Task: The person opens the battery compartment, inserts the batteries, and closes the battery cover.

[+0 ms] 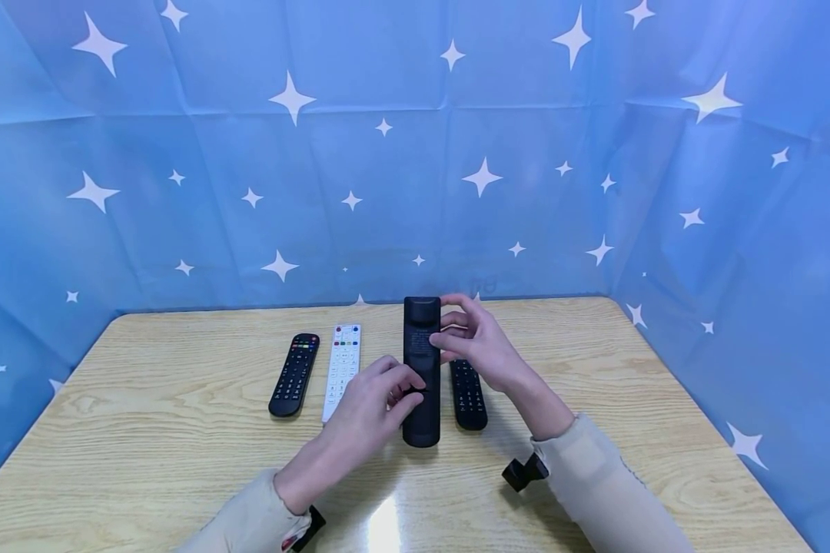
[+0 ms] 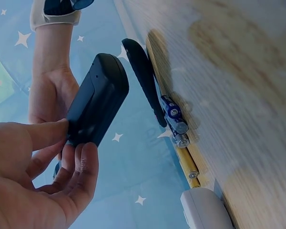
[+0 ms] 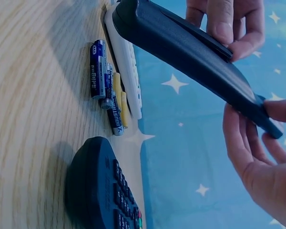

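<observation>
A black remote control (image 1: pixel 422 422) is held above the table, its back with the label facing the head view. My right hand (image 1: pixel 480 346) grips its far end, thumb on the back and fingers along the right edge. Lower down, my left hand (image 1: pixel 376 395) pinches the end of the battery cover (image 3: pixel 200 31), whose edge stands raised from the remote's back in the right wrist view. Beneath, blue-and-silver batteries (image 3: pixel 98 69) and yellow batteries (image 2: pixel 187 162) lie on the table, hidden in the head view.
On the wooden table (image 1: pixel 166 445), a white remote (image 1: pixel 344 353) and a black remote (image 1: pixel 294 376) lie to the left. Another black remote (image 1: pixel 468 395) lies just right of the held one. A blue star-patterned curtain (image 1: pixel 387 169) hangs behind the table.
</observation>
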Demonstrator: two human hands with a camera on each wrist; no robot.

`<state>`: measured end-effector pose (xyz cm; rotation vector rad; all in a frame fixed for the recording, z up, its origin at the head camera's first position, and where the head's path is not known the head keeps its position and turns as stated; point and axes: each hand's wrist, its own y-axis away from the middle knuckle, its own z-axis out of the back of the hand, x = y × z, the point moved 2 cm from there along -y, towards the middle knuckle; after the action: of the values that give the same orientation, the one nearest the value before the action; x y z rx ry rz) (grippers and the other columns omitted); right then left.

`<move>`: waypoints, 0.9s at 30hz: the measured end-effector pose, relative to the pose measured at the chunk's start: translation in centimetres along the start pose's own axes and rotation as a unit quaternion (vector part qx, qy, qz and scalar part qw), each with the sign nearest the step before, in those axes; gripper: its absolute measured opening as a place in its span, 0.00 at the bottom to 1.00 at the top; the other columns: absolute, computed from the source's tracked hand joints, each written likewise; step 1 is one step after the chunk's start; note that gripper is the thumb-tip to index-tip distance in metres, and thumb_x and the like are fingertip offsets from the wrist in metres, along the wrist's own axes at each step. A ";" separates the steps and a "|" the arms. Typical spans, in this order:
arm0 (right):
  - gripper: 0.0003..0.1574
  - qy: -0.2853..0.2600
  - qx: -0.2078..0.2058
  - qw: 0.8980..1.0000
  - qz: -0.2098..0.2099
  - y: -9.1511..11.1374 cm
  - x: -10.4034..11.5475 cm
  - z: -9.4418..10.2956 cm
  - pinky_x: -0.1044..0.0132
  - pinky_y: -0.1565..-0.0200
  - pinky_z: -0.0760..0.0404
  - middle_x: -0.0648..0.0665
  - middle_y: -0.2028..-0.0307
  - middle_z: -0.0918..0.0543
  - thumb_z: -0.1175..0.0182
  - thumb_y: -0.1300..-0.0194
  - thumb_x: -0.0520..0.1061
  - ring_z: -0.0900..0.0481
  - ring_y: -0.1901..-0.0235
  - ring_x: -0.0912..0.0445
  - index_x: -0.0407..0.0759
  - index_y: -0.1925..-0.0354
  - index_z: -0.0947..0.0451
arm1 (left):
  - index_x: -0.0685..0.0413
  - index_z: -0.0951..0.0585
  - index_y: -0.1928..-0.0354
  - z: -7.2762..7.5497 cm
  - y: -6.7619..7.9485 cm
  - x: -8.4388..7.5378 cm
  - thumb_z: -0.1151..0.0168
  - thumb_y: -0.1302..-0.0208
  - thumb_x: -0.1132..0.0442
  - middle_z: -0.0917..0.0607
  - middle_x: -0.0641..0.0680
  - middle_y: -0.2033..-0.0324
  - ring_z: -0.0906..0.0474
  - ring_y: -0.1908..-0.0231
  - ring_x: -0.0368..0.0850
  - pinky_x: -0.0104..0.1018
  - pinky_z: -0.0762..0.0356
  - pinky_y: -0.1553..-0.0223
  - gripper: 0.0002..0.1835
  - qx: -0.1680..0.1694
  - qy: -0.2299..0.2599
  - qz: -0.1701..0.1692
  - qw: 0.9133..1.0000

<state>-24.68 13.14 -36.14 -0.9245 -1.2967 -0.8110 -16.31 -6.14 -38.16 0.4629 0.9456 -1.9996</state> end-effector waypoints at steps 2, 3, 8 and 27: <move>0.36 -0.001 0.002 1.000 -0.001 0.0 -0.1 0.0 0.55 0.58 0.13 0.34 0.50 0.21 0.38 0.31 0.31 0.16 0.56 0.49 0.36 0.30 0.39 | 0.52 0.15 0.60 0.0 0.0 0.0 0.28 0.36 0.69 0.22 0.45 0.67 0.26 0.70 0.36 0.29 0.22 0.69 0.06 -0.005 0.003 -0.002 1.000; 0.36 -0.002 0.002 1.000 -0.001 0.0 0.0 0.0 0.55 0.58 0.13 0.34 0.50 0.21 0.38 0.31 0.31 0.16 0.56 0.49 0.36 0.29 0.39 | 0.53 0.15 0.61 0.0 0.0 0.0 0.27 0.37 0.70 0.22 0.46 0.67 0.25 0.70 0.36 0.29 0.22 0.69 0.06 -0.008 0.004 -0.002 1.000; 0.37 -0.007 0.003 1.000 0.000 0.0 -0.2 0.0 0.55 0.59 0.13 0.34 0.52 0.20 0.38 0.32 0.31 0.16 0.56 0.48 0.36 0.29 0.40 | 0.54 0.17 0.62 0.0 0.0 0.1 0.26 0.40 0.71 0.22 0.46 0.69 0.25 0.70 0.38 0.30 0.22 0.70 0.09 -0.017 0.006 -0.001 1.000; 0.38 -0.018 0.003 1.000 0.006 -0.1 0.2 -0.2 0.54 0.60 0.12 0.35 0.53 0.20 0.38 0.33 0.30 0.15 0.58 0.49 0.38 0.29 0.40 | 0.57 0.33 0.31 0.3 -0.2 1.2 0.30 0.32 0.59 0.20 0.52 0.58 0.18 0.63 0.43 0.38 0.17 0.65 0.32 0.043 0.158 0.181 0.970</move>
<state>-24.71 12.93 -35.98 -0.9450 -1.3228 -0.7853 -17.12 -6.95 -38.64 0.9540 0.8901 -1.6655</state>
